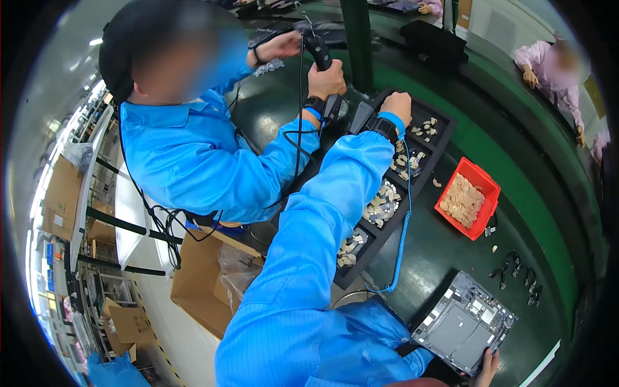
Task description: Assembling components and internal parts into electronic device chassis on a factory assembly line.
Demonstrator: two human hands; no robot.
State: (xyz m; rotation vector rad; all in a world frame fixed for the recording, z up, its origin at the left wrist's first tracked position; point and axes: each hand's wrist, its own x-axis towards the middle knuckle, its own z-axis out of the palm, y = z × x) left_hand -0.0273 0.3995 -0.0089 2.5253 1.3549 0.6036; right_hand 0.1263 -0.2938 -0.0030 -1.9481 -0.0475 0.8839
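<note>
My left arm, in a blue sleeve, stretches over a black compartment tray [445, 122]. My left hand [396, 106] is at the tray's far end with its fingers curled closed; what they hold, if anything, is hidden. Small cream and dark pieces [384, 203] lie in the tray's compartments. At the lower right, my right hand [489, 369] grips the near edge of an opened, tablet-like electronic device [461, 326]. Its inside shows flat grey panels and small parts, and it sits tilted on the dark green table. A coiled blue cord [405, 238] runs from my left wrist down toward the table.
A red bin [488, 216] of cream pieces stands right of the tray. Dark loose parts [516, 271] lie nearby. On the left, a co-worker in blue [206, 161] holds a black hanging power screwdriver [318, 51]. A cardboard box [203, 284] stands below. Other people sit across.
</note>
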